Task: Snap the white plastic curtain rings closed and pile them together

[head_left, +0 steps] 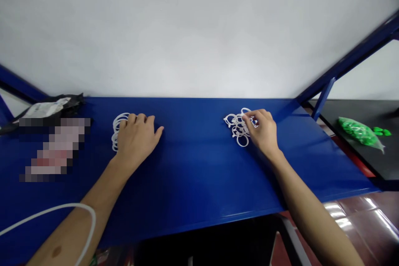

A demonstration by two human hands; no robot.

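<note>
Two groups of white plastic rings lie on a blue shelf [199,174]. My left hand [137,137] rests on the left group, a stack of white rings [116,131], with its fingers curled over it. My right hand [263,131] reaches into the right pile of loose white rings [237,129], its fingertips pinched on one of them. Both forearms stretch in from the near edge.
A black packet with a white label [46,110] lies at the shelf's far left. A clear bag of green parts [358,131] sits on a black surface at the right. A white cable [62,212] crosses my left forearm. A white wall stands behind; blue frame bars slant at both sides.
</note>
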